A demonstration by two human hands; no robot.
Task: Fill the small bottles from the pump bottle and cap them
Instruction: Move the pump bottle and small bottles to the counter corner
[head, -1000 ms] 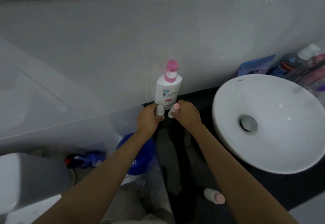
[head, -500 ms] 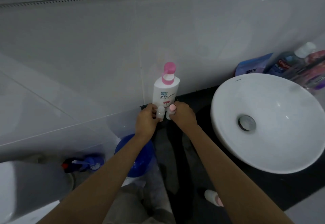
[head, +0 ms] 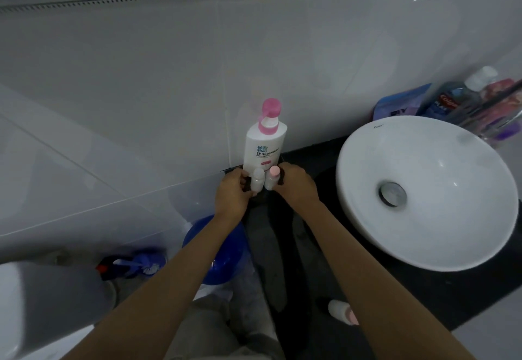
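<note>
Where the white tank (head: pixel 34 311) fills the lower-left corner, a blue brush (head: pixel 135 265) with a red tip lies just beyond it on the floor, and a blue bucket (head: pixel 223 249) sits further right, partly hidden under the left forearm; what it holds cannot be made out. The left hand (head: pixel 233 193) reaches over the black counter (head: pixel 395 297) with its fingers curled around a small white-capped bottle (head: pixel 257 180), holding it upright. Touching it on the right stands a small pink-capped bottle (head: pixel 272 180), gripped in the closed fingers of the right hand (head: pixel 296 187). Both small bottles are capped, and their pale walls do not show how full they are. Directly behind them, against the tiled wall (head: pixel 141 77), the pump bottle (head: pixel 264 145) stands upright, white with a pink pump head and a label reading Shokubutsu; its level is hidden by the opaque body. Near the front edge of the counter, beside the right forearm, a third small bottle (head: pixel 341 311) lies on its side with a pink cap on. To the right, the round white basin (head: pixel 423 190) rests on the counter, dry-looking, its metal drain (head: pixel 392 194) open. Behind the basin, at the far right, a blue pouch (head: pixel 401 104) and a clear mouthwash bottle (head: pixel 457 97) with bluish liquid stand among blurred items.
</note>
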